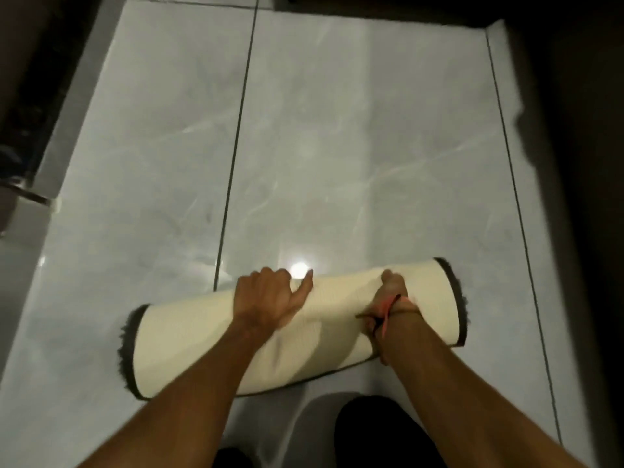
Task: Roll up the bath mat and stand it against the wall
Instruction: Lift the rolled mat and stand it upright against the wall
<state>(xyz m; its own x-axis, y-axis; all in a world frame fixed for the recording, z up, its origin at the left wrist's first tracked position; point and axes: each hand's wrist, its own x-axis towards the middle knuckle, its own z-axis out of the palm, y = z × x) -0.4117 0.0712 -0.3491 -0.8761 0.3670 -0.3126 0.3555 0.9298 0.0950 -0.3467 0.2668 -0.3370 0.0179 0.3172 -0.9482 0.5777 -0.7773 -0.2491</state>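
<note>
The bath mat lies rolled into a cream cylinder on the floor, its dark shaggy pile showing at both ends. It runs from lower left to upper right in front of me. My left hand grips the roll near its middle, fingers curled over the far side and thumb along the top. My right hand grips it further right, fingers wrapped over the top. A thin orange band circles my right wrist.
Glossy grey marble floor tiles with dark grout lines stretch ahead, with a bright light reflection just beyond the roll. A dark wall runs along the right. A dark door or frame stands at the left. My dark-clothed knee is below.
</note>
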